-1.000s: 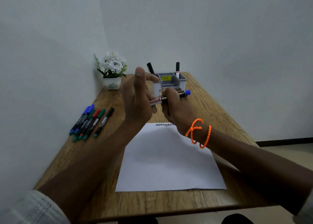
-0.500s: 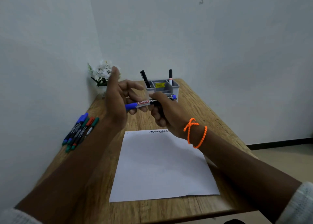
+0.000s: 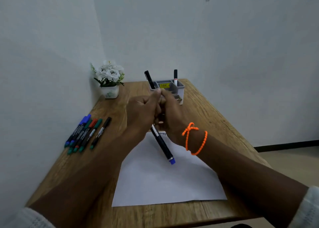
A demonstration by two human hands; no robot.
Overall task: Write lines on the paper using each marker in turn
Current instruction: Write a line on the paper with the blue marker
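Above the paper [image 3: 165, 181], the left hand [image 3: 141, 112] and right hand [image 3: 170, 114] now close together around the blue marker [image 3: 162, 145], its blue end swung down toward the person. Half a second ago it lay level; uncapping looks imminent. Spare markers [image 3: 86, 132] lie left.

black blue-ended marker [image 3: 162, 145] tilted above white paper [image 3: 165, 179]
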